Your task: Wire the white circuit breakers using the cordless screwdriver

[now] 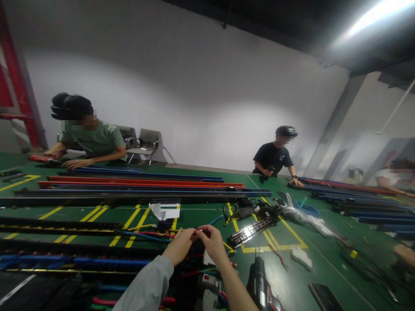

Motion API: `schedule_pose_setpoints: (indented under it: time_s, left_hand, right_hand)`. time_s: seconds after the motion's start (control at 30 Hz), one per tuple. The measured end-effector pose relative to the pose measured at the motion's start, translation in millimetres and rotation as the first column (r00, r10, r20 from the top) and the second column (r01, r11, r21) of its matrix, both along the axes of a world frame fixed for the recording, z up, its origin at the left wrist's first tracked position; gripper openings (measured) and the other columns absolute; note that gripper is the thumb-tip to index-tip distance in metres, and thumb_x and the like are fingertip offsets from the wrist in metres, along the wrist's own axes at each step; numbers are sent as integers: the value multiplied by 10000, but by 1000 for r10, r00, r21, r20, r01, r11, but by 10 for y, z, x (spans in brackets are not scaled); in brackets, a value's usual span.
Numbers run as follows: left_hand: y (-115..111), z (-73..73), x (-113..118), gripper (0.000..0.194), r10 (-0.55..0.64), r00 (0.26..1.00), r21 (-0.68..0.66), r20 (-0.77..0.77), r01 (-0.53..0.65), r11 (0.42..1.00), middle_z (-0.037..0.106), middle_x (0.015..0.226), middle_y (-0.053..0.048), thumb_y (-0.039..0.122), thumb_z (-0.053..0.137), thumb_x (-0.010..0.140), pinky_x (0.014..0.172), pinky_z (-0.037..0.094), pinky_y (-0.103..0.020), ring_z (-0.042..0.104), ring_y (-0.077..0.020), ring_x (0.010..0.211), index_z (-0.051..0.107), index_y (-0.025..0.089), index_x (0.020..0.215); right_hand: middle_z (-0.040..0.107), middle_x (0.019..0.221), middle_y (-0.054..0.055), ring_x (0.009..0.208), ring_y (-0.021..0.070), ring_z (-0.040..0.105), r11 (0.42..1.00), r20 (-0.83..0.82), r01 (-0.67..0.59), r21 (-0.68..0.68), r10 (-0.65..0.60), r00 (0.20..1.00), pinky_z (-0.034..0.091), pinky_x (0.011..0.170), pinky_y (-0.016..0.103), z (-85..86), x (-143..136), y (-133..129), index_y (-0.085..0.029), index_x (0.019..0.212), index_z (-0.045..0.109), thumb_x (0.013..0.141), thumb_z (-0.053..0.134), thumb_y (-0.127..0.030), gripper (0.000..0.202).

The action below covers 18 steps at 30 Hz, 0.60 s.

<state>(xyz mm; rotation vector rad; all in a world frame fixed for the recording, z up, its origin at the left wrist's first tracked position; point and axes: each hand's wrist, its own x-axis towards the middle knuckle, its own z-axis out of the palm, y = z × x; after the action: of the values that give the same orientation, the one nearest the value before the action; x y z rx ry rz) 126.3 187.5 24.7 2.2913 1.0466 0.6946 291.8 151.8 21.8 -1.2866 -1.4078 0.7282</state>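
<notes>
My left hand [180, 247] and my right hand [212, 244] meet in the middle of the view, above a dark assembly with bundled wires. The fingertips of both hands are pinched together on a small red piece [196, 232]. Its exact kind is too small to make out, and the fingers cover most of it. Just below the hands sits a light grey switch block with a red part [209, 283]. Red, blue and yellow wires [145, 235] run out to the left of my left hand.
A power drill [259, 280] stands right of my right forearm, near a phone [326, 297]. Beyond lie a shiny slotted metal part [249, 233], plastic wrapping [304, 218] and long red rails [139, 184]. Co-workers [97, 140] [274, 155] work across the green table [223, 255].
</notes>
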Motion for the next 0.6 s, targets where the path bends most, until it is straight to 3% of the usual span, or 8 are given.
schedule_pose_setpoints:
  time_s: [0.17, 0.3, 0.47, 0.6]
  left_hand:
    - [-60, 29, -2, 311, 31, 991, -56, 130, -24, 998, 723, 962, -76, 351, 408, 942, 888, 489, -334, 658, -213, 937, 686, 224, 996]
    - [-95, -149, -2, 413, 20, 986, -1, 168, -20, 1000, 713, 964, -74, 464, 333, 967, 871, 502, -356, 647, -225, 941, 672, 229, 954]
    - [-31, -465, 21, 458, 26, 991, 64, 134, -35, 997, 713, 927, -51, 546, 323, 956, 835, 510, -358, 652, -228, 896, 668, 244, 935]
    - [-27, -459, 14, 458, -16, 992, 45, 121, 11, 999, 719, 1088, -36, 563, 344, 947, 921, 503, -346, 648, -226, 1024, 664, 262, 1076]
  right_hand:
    - [731, 870, 74, 822, 225, 673, 1000, -115, -17, -13, 15, 993, 522, 763, 335, -4, -40, -58, -183, 930, 709, 832, 626, -493, 335]
    - [721, 812, 62, 758, 204, 671, 997, -149, 9, -72, -19, 989, 522, 720, 316, -62, -55, -101, -168, 920, 710, 855, 587, -479, 340]
    - [729, 831, 40, 771, 196, 669, 992, -99, 31, -125, -44, 994, 520, 703, 298, -153, -9, -171, -190, 987, 731, 832, 637, -469, 333]
    - [737, 921, 19, 819, 173, 677, 988, 89, 63, -140, -51, 995, 531, 711, 263, -3, 350, -391, -230, 1135, 692, 854, 641, -440, 355]
